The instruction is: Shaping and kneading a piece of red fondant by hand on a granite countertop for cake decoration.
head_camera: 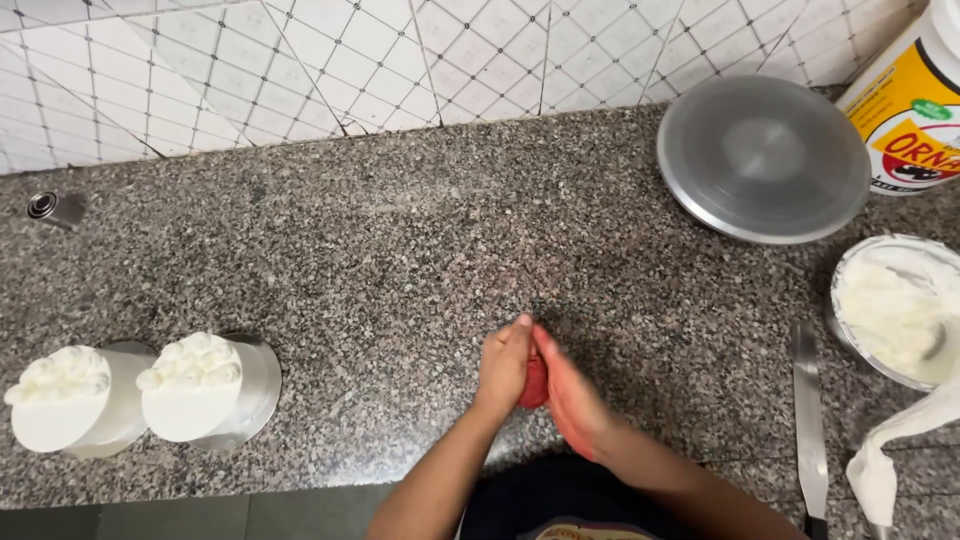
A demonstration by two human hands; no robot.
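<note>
Cakes come first, far left of the grip: two small white ones, cake one (65, 400) and cake two (195, 388), each topped with cream dollops and standing on a silver board, almost touching each other on the speckled table (380, 250). At the middle the left hand (503, 366) and right hand (568, 392) press flat together, palm to palm, closed on a red lump (534, 384) that shows only as a sliver between them, just above the table's near edge. Right of the grip lies a spatula (808, 415), blade pointing away. Up and right sits a round metal turntable (764, 158). Farther right are a cream bowl (895, 308), a piping bag (890, 455) and a tub (910, 95).
</note>
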